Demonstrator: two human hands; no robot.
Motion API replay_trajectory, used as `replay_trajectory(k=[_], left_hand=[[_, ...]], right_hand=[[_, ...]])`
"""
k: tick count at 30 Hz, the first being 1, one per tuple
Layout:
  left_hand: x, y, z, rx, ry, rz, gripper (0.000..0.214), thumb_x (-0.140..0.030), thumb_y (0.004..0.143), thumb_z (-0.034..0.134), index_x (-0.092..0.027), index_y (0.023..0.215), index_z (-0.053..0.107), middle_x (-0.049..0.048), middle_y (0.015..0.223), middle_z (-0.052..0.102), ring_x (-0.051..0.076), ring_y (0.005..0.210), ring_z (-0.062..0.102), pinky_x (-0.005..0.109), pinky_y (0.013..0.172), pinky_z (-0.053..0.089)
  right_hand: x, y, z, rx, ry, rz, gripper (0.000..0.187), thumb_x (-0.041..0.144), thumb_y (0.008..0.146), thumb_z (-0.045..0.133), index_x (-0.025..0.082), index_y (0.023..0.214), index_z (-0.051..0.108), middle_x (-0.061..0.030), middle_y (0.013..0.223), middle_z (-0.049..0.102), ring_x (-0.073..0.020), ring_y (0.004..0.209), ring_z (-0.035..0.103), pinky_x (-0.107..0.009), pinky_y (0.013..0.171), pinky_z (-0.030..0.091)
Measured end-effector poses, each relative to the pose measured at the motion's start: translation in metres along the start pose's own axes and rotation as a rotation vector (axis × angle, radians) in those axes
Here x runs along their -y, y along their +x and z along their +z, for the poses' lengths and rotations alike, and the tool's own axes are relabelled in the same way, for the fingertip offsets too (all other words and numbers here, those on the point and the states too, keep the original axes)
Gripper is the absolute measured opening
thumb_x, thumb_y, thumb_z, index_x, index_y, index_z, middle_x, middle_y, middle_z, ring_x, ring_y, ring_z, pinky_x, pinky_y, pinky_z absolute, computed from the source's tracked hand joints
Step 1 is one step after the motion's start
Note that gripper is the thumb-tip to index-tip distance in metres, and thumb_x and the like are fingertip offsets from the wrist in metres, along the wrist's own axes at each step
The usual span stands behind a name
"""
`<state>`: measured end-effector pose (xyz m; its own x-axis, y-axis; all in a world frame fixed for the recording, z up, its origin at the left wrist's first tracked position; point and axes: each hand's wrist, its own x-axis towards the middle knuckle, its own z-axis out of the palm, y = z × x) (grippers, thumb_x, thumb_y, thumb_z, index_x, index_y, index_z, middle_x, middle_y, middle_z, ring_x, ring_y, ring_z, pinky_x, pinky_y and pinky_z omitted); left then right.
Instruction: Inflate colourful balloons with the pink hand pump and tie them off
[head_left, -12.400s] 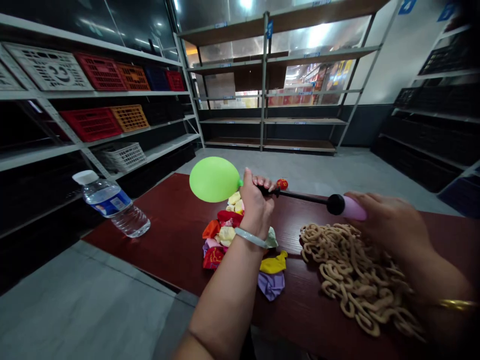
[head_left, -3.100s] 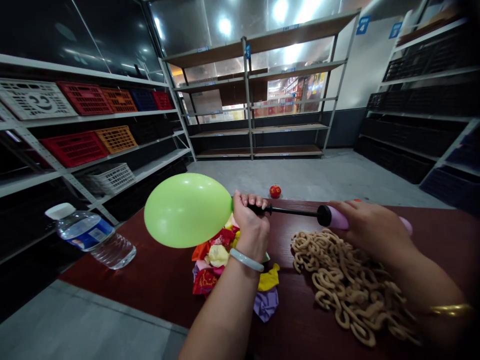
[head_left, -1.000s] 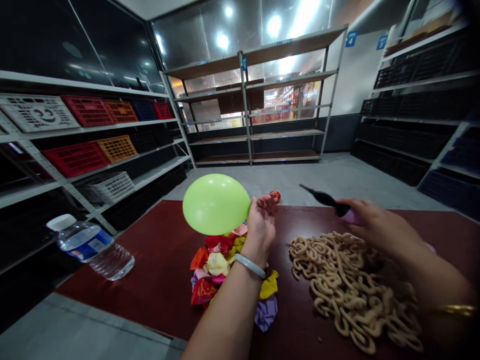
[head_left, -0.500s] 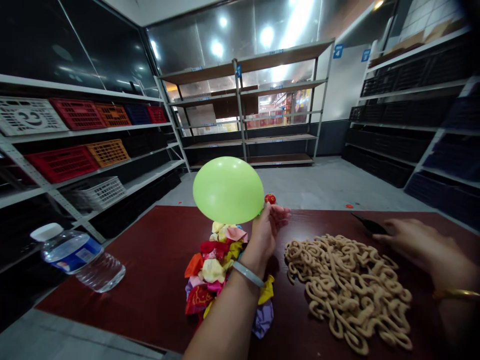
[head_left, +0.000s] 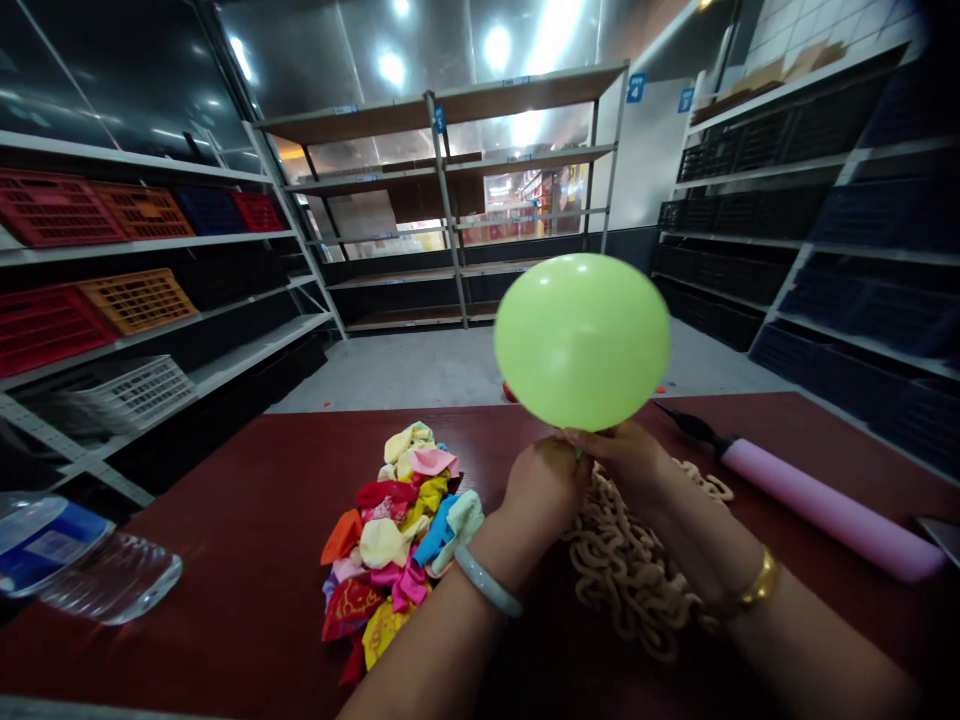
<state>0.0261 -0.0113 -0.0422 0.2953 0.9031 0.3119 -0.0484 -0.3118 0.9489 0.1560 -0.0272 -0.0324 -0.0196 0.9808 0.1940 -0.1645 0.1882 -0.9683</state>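
Balloon: green balloon (head_left: 582,340), inflated, held above the surface (head_left: 247,500)
Hands: left hand (head_left: 545,484) and right hand (head_left: 628,462) together, pinching its neck
Pump: pink pump (head_left: 817,503) lying at right

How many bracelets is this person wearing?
2: a pale bangle on the left wrist, a gold bangle on the right wrist. The left hand and right hand hold the balloon. None seems hidden.

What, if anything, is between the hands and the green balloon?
Nothing visible. The left hand and right hand both grip the neck under the green balloon, above the tan chain pile; the pink pump lies off to the right.
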Motion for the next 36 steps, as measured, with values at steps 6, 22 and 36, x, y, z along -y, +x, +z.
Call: replay_trajectory(k=[6, 22, 36], left_hand=[[-0.017, 0.0, -0.008, 0.14, 0.031, 0.193, 0.004, -0.024, 0.078, 0.077, -0.021, 0.08, 0.075, 0.0087, 0.082, 0.067, 0.024, 0.085, 0.06, 0.03, 0.087, 0.041], [-0.023, 0.005, -0.008, 0.138, -0.392, -0.187, 0.009, -0.025, 0.079, 0.076, -0.016, 0.077, 0.078, 0.0022, 0.065, 0.062, 0.011, 0.057, 0.046, 0.025, 0.059, 0.037], [-0.015, 0.012, -0.019, -0.035, -0.531, -0.181, 0.016, -0.028, 0.078, 0.075, -0.014, 0.07, 0.074, -0.0006, 0.061, 0.052, 0.007, 0.055, 0.042, 0.021, 0.05, 0.027]], right_hand=[[0.019, -0.007, -0.001, -0.065, 0.25, 0.087, 0.028, 0.036, 0.06, 0.086, 0.022, 0.081, 0.074, -0.004, 0.087, 0.074, -0.0218, 0.085, 0.066, -0.038, 0.083, 0.054], [0.029, -0.008, -0.014, -0.048, 0.277, -0.008, 0.026, 0.033, 0.064, 0.084, 0.031, 0.086, 0.069, -0.0015, 0.098, 0.07, -0.0226, 0.1, 0.063, -0.04, 0.091, 0.052], [0.032, -0.005, -0.067, 0.28, -0.698, -0.048, 0.016, 0.04, 0.078, 0.071, 0.027, 0.086, 0.076, -0.0027, 0.085, 0.073, -0.0199, 0.082, 0.066, -0.038, 0.081, 0.051]])
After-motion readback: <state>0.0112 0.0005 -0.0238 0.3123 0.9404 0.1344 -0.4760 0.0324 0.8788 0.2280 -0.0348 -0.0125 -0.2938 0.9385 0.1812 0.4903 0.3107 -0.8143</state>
